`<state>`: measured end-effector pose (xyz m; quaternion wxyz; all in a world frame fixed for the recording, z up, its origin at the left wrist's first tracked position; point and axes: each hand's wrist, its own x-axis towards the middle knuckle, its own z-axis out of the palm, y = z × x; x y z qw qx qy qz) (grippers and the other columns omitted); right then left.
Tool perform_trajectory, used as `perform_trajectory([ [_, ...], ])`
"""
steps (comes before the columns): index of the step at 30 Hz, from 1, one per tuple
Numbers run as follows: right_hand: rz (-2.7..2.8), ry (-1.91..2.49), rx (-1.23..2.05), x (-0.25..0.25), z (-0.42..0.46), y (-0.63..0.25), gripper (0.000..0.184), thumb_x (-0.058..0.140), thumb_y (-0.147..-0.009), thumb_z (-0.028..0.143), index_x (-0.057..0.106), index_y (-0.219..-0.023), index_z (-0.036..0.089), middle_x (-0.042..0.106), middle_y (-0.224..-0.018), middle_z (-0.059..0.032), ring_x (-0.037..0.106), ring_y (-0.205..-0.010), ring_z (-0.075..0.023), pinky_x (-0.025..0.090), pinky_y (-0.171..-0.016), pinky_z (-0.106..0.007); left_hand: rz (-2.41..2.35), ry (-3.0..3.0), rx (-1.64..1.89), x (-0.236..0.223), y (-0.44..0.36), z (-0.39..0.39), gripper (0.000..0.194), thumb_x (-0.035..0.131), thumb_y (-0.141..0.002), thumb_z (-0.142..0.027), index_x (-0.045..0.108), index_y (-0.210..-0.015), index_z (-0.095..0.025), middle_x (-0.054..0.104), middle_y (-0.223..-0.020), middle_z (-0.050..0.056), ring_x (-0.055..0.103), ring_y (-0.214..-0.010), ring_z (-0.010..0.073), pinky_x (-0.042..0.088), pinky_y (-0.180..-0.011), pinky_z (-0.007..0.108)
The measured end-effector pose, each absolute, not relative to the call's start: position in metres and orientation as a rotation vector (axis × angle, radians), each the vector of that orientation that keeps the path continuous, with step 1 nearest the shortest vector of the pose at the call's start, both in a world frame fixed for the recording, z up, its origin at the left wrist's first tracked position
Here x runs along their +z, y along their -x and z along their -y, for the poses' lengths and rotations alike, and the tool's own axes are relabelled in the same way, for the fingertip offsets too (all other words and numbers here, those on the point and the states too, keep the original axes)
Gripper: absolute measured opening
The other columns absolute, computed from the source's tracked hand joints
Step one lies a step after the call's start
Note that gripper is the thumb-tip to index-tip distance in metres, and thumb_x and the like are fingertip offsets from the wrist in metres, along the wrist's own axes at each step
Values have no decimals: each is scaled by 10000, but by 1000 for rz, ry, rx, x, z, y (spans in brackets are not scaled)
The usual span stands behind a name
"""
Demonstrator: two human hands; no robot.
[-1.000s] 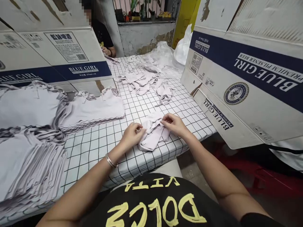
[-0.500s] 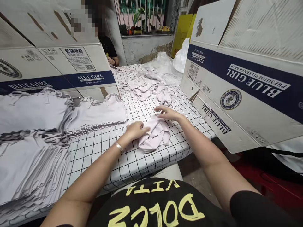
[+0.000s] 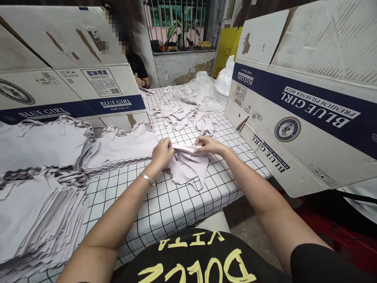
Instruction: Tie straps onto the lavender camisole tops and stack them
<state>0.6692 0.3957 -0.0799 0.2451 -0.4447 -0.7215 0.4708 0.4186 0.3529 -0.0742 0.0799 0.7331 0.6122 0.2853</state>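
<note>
A pale pink strappy camisole top hangs from both my hands just over the table's front part, its thin strap loop trailing lowest. My left hand, with a silver bangle on the wrist, pinches the top's left upper edge. At the other end of that edge, my right hand grips the cloth between thumb and fingers. The edge is stretched nearly straight between them. Beyond my hands lie more crumpled pale pink garments. To the left are flat stacks of the same tops, their straps showing at one end.
The table wears a white cloth with black grid lines. Large white and blue cartons stand at the left and right. Clear plastic bags lie at the far end. Another person sits behind the left carton.
Both hands have closed on the bunched top. It has been lifted and spread, with its far edge pulled straight and its strap now hanging toward me.
</note>
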Motion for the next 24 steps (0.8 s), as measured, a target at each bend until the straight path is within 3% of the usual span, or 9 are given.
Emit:
perform_trajectory([
  [3,2195,1377,1130,-74,-392,-677,360,814,-514,359,570,-715,187,462,-618,59,402,-577,-102,276,-519,-231,-1936,-2318,793,-70,-413,-354,110,490,-754,-120,457,-791,-218,541,-850,34,506,-703,186,327,-604,296],
  [8,1962,1624,912,-67,-383,-685,228,712,-627,363,579,-679,186,521,-638,26,451,-606,-133,317,-550,-251,-2059,-2396,640,-64,-407,-353,150,519,-749,-104,501,-855,-208,557,-900,56,531,-724,206,334,-593,311],
  [12,1931,1646,512,-76,-358,-688,70,591,-678,178,572,-743,195,580,-704,3,498,-683,-168,353,-672,-289,-2012,-2586,583,-72,-408,-332,175,500,-749,-52,532,-844,-195,557,-914,84,530,-799,227,382,-637,319],
  [16,2255,1449,161,-103,-318,-697,155,508,-698,66,556,-761,198,600,-701,-25,499,-748,-200,310,-816,-358,-1724,-2821,479,-99,-406,-292,228,435,-767,4,546,-788,-194,569,-848,88,504,-786,223,417,-687,335],
  [24,2198,1437,88,-125,-288,-705,146,515,-689,91,526,-773,210,599,-684,-25,506,-717,-207,325,-825,-377,-1634,-2670,648,-122,-398,-273,203,408,-775,-14,488,-753,-198,552,-823,81,504,-778,216,417,-699,328],
])
